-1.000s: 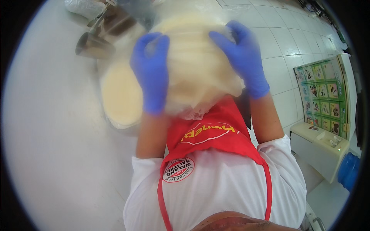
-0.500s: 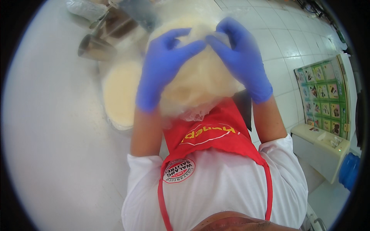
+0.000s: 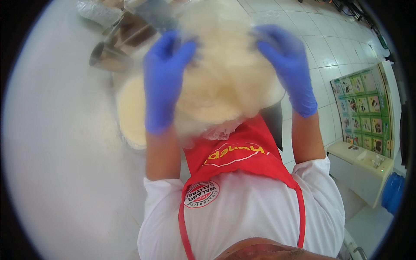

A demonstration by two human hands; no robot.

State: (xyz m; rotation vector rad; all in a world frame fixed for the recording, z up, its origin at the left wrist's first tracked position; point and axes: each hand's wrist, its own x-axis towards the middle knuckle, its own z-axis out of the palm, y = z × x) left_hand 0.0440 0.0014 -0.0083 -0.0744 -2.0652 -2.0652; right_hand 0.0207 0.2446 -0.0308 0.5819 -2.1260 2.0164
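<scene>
Saw one white table [image 3: 65, 138] at the left. Toward its far edge, counted one clear bag [image 3: 102, 14], one shiny cup [image 3: 104, 58] and one dark grey bag [image 3: 151, 15]. Spotted one pale yellow round stack [image 3: 131, 115] nearer the table's right edge. Next came upon the left hand [image 3: 164, 78] in a blue glove, thumb and fingers bent at one side of one big pale yellow pile [image 3: 216, 82]. Found one round badge [image 3: 202, 193] on the white shirt [image 3: 260, 203], with red and black letters tipped over. Found the blurry pile toward the table's right edge, between both hands, with crinkly plastic [image 3: 221, 131] just above the red apron [image 3: 238, 141]. Saw yellow writing on that apron. Saw the right hand [image 3: 286, 65], also blue-gloved and bent, at the pile's other side. Could not tell about a pinch in either hand. Farther right, saw one green chart [image 3: 362, 110] with rows of little pictures, too small to read, and one blue bottle [image 3: 393, 193].
</scene>
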